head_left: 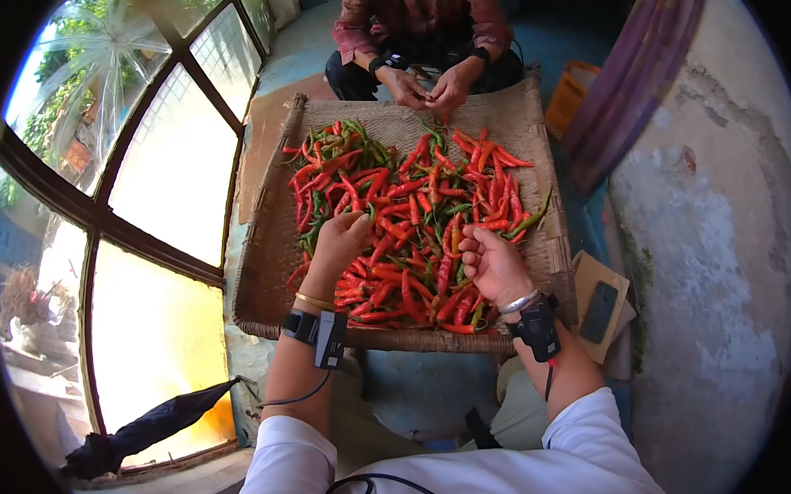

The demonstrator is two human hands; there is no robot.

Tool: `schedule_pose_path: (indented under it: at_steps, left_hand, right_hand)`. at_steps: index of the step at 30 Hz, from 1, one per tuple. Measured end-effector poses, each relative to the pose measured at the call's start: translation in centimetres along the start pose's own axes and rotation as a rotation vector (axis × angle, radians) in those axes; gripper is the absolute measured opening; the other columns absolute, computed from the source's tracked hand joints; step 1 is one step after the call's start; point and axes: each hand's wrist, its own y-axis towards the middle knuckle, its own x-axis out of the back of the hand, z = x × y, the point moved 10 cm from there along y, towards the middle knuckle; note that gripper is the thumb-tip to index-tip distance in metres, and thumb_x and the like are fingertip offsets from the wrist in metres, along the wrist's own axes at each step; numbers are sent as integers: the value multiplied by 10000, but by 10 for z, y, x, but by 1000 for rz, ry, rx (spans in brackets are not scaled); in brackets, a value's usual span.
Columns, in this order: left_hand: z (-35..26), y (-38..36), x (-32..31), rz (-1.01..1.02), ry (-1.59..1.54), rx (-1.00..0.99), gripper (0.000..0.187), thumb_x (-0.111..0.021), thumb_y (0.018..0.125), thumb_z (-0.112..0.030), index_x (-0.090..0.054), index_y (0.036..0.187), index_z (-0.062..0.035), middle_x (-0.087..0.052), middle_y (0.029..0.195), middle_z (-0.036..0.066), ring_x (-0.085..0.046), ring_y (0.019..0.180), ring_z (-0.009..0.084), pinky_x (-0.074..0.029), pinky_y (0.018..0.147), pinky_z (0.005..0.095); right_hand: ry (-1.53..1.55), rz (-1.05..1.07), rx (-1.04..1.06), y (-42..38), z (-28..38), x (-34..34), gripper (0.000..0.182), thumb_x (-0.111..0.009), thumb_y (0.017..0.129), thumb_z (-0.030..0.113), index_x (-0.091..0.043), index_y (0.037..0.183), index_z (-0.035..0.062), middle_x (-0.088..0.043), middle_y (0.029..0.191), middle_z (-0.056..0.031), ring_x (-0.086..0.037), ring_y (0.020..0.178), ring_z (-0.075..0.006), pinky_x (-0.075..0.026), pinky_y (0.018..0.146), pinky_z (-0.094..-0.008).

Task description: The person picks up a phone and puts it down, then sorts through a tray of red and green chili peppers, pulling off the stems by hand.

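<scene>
A broad heap of chili peppers (406, 286), mostly red with some green and orange ones, lies in a woven basket tray (265, 284). My left hand (341, 242) is over the left side of the heap, closed, its curled fingertips turned towards the peppers. Over the right side is my right hand (495, 265), closed with thumb and forefinger together. An orange chili pepper (456, 234) stands right beside its fingertips, and a long green-red chili pepper (532, 216) lies just beyond. What either hand holds, I cannot tell.
Across the tray, a person's hands (437, 88) meet over its far edge. A phone (600, 312) lies on cardboard (582, 283) at the right, by a worn wall (713, 233). A folded black umbrella (156, 430) leans by the windows (165, 328) at the left.
</scene>
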Motion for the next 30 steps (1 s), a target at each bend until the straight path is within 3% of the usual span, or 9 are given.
schedule_pose_path:
  at_steps: [3,5,8,11,15,18,20,23,30]
  left_hand:
    - [0,4,-15,130,402,-152,299,-534,823,-190,-535,1022,32,-593,755,43,-552,674,93,-453,610,233]
    - [12,10,-12,93,511,-211,369,-590,760,-223,-541,1022,32,-603,922,147,-593,818,257,-455,734,333]
    - [-5,2,-8,-72,659,-430,330,-604,725,-209,-565,967,12,-599,896,165,-560,853,332,-442,747,376]
    - [3,1,-11,20,979,-254,268,-609,690,-192,-582,884,-8,-588,870,177,-551,824,343,-443,717,406]
    - [4,2,-13,35,1073,-304,225,-606,664,-176,-574,816,-13,-586,800,178,-543,802,358,-436,687,435]
    - [-27,-12,-38,96,982,-366,206,-603,708,-164,-578,837,-6,-594,706,130,-584,673,266,-452,612,373]
    - [-26,-22,-53,212,336,-152,173,-576,780,-157,-581,867,-8,-560,607,44,-520,560,110,-426,525,266]
    - [-40,-45,-85,355,118,-173,162,-540,830,-160,-582,881,-13,-507,588,-18,-416,536,25,-368,472,195]
    - [-44,-66,-112,475,219,-108,200,-440,880,-194,-551,857,-29,-559,653,-17,-444,436,18,-356,351,179]
  right_hand:
    - [33,26,-15,1,-2,-1,153,-487,836,200,-532,916,78,-558,697,-12,-503,555,-96,-382,458,-227]
    - [46,21,-32,1,-4,-2,152,-487,836,199,-534,914,78,-559,698,-13,-502,552,-96,-383,457,-228]
    - [53,25,-41,1,-3,-3,149,-488,835,198,-538,909,79,-561,698,-13,-502,548,-97,-384,454,-229]
    - [54,35,-39,1,-4,-3,147,-489,834,197,-542,905,80,-562,695,-13,-503,545,-96,-384,449,-230]
    - [30,26,-46,1,-5,-3,141,-494,831,197,-547,899,86,-568,700,-13,-503,539,-90,-384,450,-227]
    - [-30,79,-59,4,-11,-5,142,-506,828,202,-547,907,91,-576,718,-11,-503,536,-85,-378,450,-219]
    - [-94,104,-62,2,-14,-12,150,-523,821,215,-546,904,93,-568,706,-2,-512,545,-76,-378,441,-209]
    - [-206,145,-57,-5,-19,-26,170,-558,805,247,-551,889,100,-556,685,20,-506,535,-55,-364,415,-188]
    - [-250,241,-6,-7,-16,-34,148,-574,796,236,-544,824,93,-476,589,40,-436,464,-36,-293,382,-166]
